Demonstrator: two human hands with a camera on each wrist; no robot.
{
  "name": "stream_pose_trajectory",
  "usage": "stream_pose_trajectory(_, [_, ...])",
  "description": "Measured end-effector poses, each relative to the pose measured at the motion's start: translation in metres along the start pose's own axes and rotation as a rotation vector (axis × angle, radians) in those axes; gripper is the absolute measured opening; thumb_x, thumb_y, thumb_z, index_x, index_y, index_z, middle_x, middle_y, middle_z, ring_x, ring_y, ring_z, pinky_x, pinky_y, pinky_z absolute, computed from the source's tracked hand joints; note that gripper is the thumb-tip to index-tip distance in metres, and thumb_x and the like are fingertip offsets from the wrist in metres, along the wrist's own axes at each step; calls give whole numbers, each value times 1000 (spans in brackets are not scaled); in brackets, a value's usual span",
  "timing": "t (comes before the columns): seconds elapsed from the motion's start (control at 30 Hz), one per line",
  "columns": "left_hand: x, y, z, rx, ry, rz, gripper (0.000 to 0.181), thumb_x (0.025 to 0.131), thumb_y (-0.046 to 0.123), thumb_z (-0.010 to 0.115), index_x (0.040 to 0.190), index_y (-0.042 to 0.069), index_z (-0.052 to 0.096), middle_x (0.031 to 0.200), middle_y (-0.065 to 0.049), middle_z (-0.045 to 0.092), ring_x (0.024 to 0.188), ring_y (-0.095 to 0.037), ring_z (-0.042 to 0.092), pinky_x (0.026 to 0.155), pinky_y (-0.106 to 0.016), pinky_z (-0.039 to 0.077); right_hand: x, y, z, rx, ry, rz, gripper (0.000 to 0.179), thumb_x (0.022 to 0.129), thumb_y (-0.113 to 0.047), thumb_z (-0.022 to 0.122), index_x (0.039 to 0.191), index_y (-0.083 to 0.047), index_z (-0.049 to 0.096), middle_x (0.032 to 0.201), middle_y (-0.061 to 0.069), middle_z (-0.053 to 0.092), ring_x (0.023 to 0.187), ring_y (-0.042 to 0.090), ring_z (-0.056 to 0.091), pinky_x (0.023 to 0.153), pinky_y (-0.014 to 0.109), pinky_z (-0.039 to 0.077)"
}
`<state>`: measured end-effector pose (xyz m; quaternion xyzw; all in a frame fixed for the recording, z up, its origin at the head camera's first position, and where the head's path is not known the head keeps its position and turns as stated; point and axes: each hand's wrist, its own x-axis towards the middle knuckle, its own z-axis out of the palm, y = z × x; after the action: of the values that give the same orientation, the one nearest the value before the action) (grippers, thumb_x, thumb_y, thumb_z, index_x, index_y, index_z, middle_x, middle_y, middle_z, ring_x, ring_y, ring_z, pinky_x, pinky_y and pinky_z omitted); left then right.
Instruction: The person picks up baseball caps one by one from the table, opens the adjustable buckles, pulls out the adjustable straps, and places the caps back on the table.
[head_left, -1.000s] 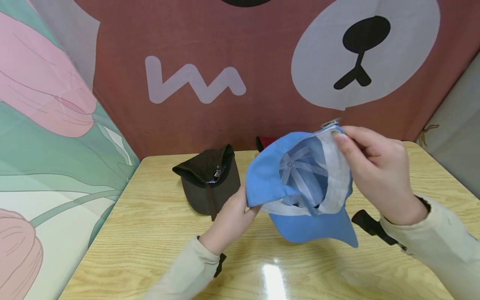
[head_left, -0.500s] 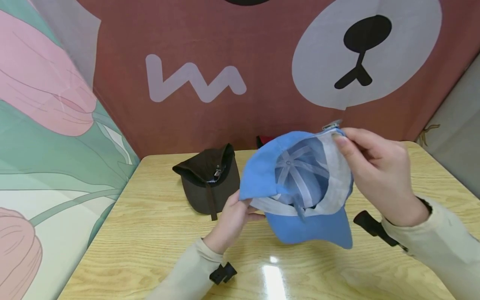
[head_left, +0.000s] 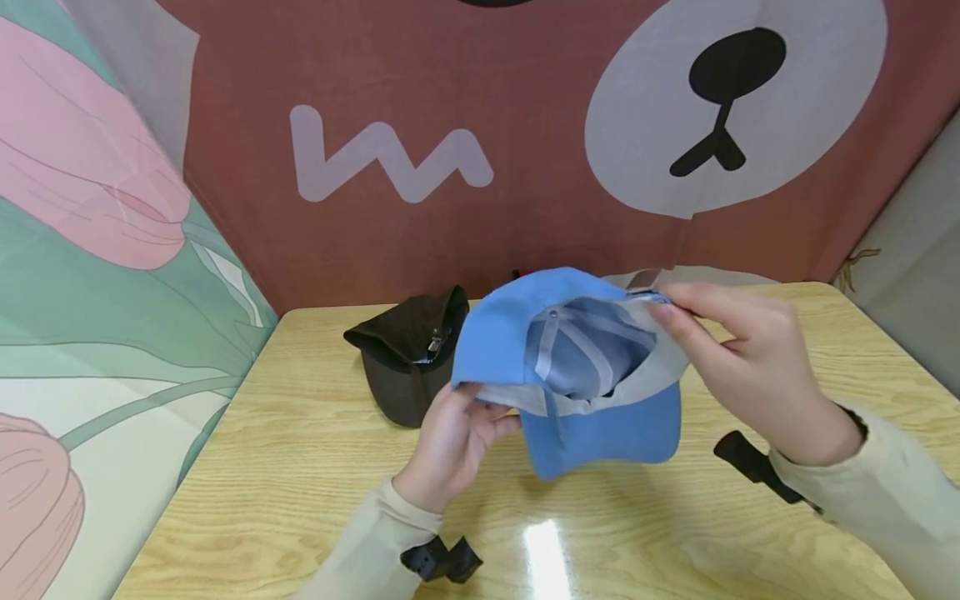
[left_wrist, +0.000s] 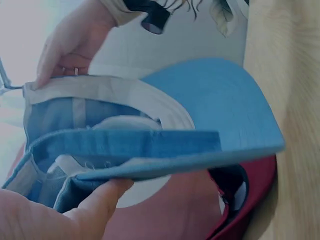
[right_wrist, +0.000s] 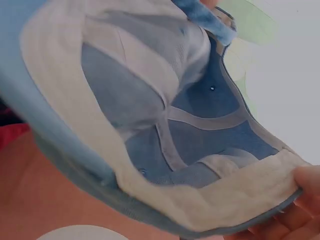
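Both hands hold a light blue baseball cap (head_left: 502, 325) above the table, its hollow inside turned toward me and its brim (head_left: 607, 437) low and forward. My left hand (head_left: 453, 437) grips the cap's edge on the left, with its thumb (left_wrist: 102, 202) along the rim in the left wrist view. My right hand (head_left: 750, 358) pinches the rim on the opposite side, thumb on the white inner sweatband (right_wrist: 250, 187) and fingers behind. A loose blue strap (head_left: 552, 412) hangs in front of the cap's opening. Something small and shiny sticks up by the right fingertips, blurred.
Behind the left hand, a dark brown cap (head_left: 386, 379) lies upturned on the wooden table (head_left: 262, 483). A red cap (left_wrist: 260, 185) sits at the back, mostly hidden by the blue one in the head view. A brown printed cloth (head_left: 375, 242) hangs behind the table.
The blue cap has shifted left and tipped, its right side lowered. My left hand has moved slightly left and turned to show its palm; my right hand has come down a little, still pinching the rim.
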<state>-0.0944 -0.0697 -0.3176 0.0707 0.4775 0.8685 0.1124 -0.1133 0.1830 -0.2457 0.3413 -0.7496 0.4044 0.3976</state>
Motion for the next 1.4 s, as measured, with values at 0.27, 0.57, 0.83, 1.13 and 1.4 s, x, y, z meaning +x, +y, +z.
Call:
stream_pose_trajectory(0.27, [-3,7,6,-42,66,30,25,105,11,29,120,9,48,112,-6,59,99,-20,62,78,-37,49,-9,2,2,1,-92,-96,47,97,-42,57,99,2,74,100,-5,71,92,-5,62,76,9,45])
stream_pose_trajectory(0.57, [-4,10,10,-83,77,56,23,104,8,30,114,9,50,104,-5,61,92,-18,62,74,-34,49,-24,9,0,-17,-152,-140,50,97,-43,56,111,3,71,129,-2,62,127,17,52,101,21,39])
stream_pose_trajectory(0.83, [-5,14,12,-104,76,94,22,103,7,31,112,9,51,100,-5,62,92,-19,62,77,-36,49,-41,18,-4,-102,-111,-27,66,95,-49,53,126,9,59,144,13,48,132,11,44,99,13,36])
stream_pose_trajectory(1.13, [-6,16,13,-112,87,110,21,103,7,32,112,8,51,99,-5,62,88,-18,61,74,-35,49,-58,25,-4,12,-219,233,59,90,-10,69,141,5,45,144,2,47,119,-5,50,89,8,41])
stream_pose_trajectory(1.4, [-7,18,10,-112,66,131,27,104,9,31,125,2,45,108,-7,61,95,-18,62,74,-32,50,-74,33,0,86,-388,505,61,88,5,66,142,9,38,127,31,53,103,-13,52,78,9,46])
